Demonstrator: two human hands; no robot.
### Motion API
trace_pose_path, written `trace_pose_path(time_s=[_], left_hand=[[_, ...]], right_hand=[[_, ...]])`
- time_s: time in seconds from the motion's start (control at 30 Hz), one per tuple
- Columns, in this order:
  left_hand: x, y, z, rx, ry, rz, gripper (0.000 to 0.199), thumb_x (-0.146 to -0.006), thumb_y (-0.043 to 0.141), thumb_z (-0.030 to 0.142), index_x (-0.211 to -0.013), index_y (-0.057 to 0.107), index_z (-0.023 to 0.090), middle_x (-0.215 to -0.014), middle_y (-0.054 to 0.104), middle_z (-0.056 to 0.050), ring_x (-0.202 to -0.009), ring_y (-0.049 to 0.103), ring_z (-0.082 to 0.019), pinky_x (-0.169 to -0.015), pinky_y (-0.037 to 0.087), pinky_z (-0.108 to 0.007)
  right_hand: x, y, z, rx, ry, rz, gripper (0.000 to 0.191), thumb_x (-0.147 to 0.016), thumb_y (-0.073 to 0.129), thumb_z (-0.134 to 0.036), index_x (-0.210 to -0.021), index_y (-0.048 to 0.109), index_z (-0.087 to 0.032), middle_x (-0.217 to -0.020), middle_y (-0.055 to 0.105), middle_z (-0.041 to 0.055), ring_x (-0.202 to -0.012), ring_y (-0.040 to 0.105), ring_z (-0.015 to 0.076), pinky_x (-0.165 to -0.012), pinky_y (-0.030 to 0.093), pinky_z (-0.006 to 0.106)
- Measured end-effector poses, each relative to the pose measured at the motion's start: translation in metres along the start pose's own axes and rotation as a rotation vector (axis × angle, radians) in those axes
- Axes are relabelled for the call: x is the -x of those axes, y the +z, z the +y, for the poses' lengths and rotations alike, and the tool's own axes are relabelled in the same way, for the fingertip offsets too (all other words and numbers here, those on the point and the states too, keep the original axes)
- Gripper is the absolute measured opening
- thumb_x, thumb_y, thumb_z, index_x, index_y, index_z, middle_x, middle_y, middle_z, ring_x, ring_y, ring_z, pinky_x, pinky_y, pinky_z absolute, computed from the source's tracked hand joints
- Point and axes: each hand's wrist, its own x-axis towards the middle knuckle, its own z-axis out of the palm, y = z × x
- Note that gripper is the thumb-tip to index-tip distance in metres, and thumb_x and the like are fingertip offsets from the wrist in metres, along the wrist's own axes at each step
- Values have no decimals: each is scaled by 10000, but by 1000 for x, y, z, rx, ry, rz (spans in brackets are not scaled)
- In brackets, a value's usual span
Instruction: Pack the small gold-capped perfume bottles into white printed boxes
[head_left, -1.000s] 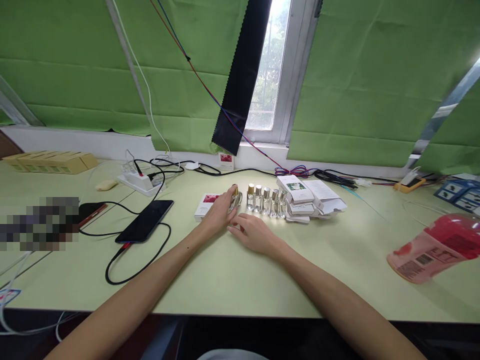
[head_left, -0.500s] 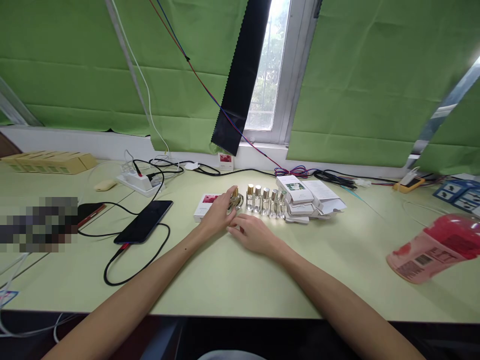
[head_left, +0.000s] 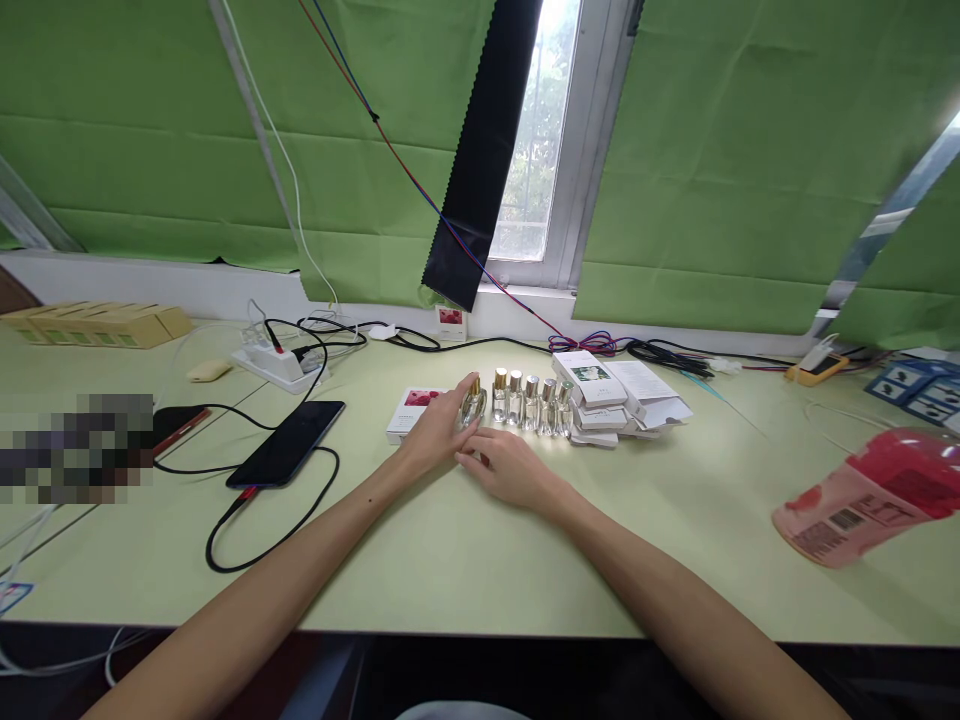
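My left hand [head_left: 439,430] is closed around the side of a small clear perfume bottle [head_left: 474,408] with a gold cap. The bottle stands on the table at the left end of a row of similar perfume bottles [head_left: 532,405], with a small gap between. My right hand [head_left: 506,467] rests on the table just in front, fingers loosely curved and thumb apart from the forefinger, its fingertips by my left thumb. Nothing shows in it. A white box with a red flower picture [head_left: 409,412] lies left of my left hand, partly covered by it.
White boxes [head_left: 592,380] and a leaflet [head_left: 649,390] are piled right of the bottles. A black phone [head_left: 286,445] with a cable lies left, near a power strip [head_left: 276,365]. A pink cup [head_left: 862,500] stands at right. Yellow boxes [head_left: 112,325] are far left.
The gold-capped perfume bottle at my left hand has shifted slightly to the right and shows more clearly. Both hands are almost where they were.
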Motion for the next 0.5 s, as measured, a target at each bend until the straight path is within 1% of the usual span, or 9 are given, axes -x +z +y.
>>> trace_pose_path(time_s=[0.17, 0.3, 0.43, 0.5], left_hand=[[1, -1, 3, 2, -10, -21, 721, -935, 571, 381, -1589, 289, 268, -968, 636, -52, -832, 613, -224, -778, 470, -346], [1, -2, 6, -2, -18, -35, 729, -936, 553, 378, -1596, 267, 256, -902, 605, -29, -732, 579, -190, -696, 433, -309], [1, -2, 8, 8, -18, -43, 772, -897, 564, 304, -1602, 258, 235, -861, 595, -14, -664, 544, -166, -645, 401, -285], [1, -2, 8, 15, -14, -51, 800, -874, 564, 268, -1607, 246, 227, -853, 599, -12, -643, 531, -157, -627, 392, -275]], right_hand=[[0, -1, -1, -3, 0, 24, 197, -1006, 533, -198, -964, 724, -177, -988, 723, 63, -810, 623, 157, -743, 447, 283], [0, 0, 0, 24, 21, 53, 183, -988, 537, -173, -942, 714, -169, -974, 719, 62, -739, 600, 142, -700, 428, 274], [-1, 2, 2, -21, 18, 115, 187, -967, 525, -128, -964, 706, -175, -1069, 714, 54, -724, 587, 117, -723, 444, 262], [-1, 2, 3, -27, 42, 140, 191, -958, 521, -116, -969, 701, -176, -1044, 704, 53, -735, 589, 121, -739, 452, 263]])
